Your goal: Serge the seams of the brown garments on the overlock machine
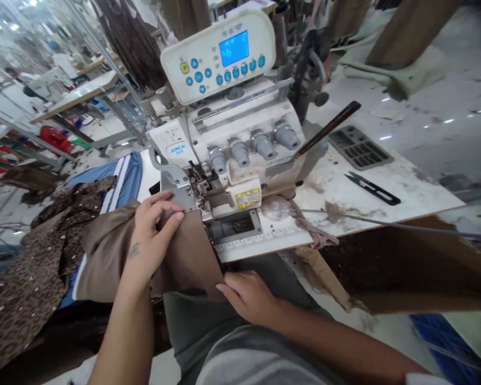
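A piece of brown fabric [184, 251] lies at the front of a white overlock sewing machine [232, 139], its edge under the presser foot [198, 190]. My left hand [154, 224] rests on top of the fabric just left of the foot, fingers pressed on the cloth and pinching its edge. My right hand [246, 294] holds the fabric's lower hanging corner over my lap, fingers curled round it.
Black thread snips [372, 188] and a dark slotted tray [361, 147] lie on the white table [404, 182] to the right. A dark stick [328, 128] leans on the machine. Leopard-print cloth [28, 278] and blue striped fabric [122, 182] pile at left. Other workstations stand behind.
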